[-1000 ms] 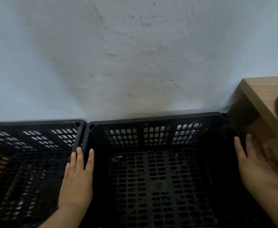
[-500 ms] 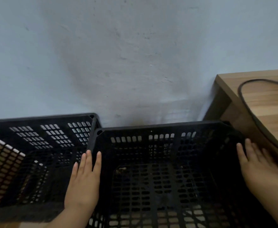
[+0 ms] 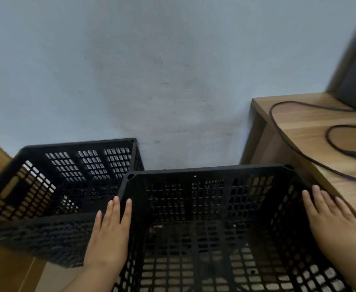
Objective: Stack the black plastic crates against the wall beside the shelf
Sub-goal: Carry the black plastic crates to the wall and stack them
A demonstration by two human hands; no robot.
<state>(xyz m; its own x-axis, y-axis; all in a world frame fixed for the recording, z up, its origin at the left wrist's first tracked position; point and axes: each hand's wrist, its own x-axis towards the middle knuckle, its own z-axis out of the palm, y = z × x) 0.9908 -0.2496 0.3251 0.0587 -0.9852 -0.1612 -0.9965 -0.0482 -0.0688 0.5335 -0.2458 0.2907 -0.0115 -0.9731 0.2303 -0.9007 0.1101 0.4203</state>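
A black plastic crate (image 3: pixel 210 171) fills the lower middle of the head view, open side up, with its far rim towards the grey wall (image 3: pixel 152 81) at 12 o'clock; whether it touches the wall cannot be told. The hands flank it. The left hand (image 3: pixel 109 234) lies flat against the outside of its 9 o'clock wall, fingers straight and together, pointing to 12 o'clock and ending just short of the corner. The right hand (image 3: pixel 332 224) lies flat in the same way on the 3 o'clock wall, fingers straight. Neither hand curls round anything, and both thumbs are out of sight.

A second black crate (image 3: pixel 78 165) sits at 10 o'clock from the first, its near right corner just beside the left hand, its far rim close to the wall. A wooden shelf (image 3: pixel 311 131) stands at 2 o'clock, just beside the right hand, with a dark cable (image 3: pixel 278 131) looping over its top
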